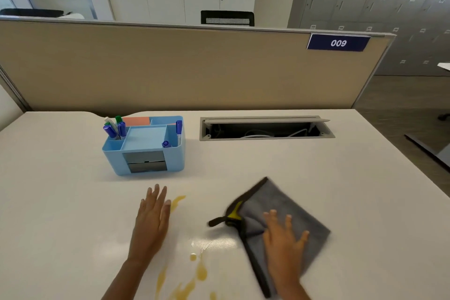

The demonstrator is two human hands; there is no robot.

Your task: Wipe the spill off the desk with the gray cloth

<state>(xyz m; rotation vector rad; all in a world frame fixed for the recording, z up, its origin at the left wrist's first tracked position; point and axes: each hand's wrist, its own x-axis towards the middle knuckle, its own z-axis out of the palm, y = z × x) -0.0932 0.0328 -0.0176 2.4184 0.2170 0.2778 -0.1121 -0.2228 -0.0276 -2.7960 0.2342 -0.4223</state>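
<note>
A gray cloth (287, 204) with a black edge and a yellow patch lies spread on the white desk (243, 163), right of centre. My right hand (283, 241) presses flat on the cloth, fingers spread. My left hand (153, 214) rests flat on the bare desk, fingers apart, holding nothing. Yellow-orange spill (201, 273) streaks the desk near the front edge between my arms. A smaller streak (177, 201) lies just right of my left fingertips. A wet smear glistens left of the cloth.
A light blue desk organiser (143, 146) with markers and sticky notes stands behind my left hand. An open cable tray (265, 129) is set into the desk at the back. A beige partition (194, 68) with a "009" label closes the far side.
</note>
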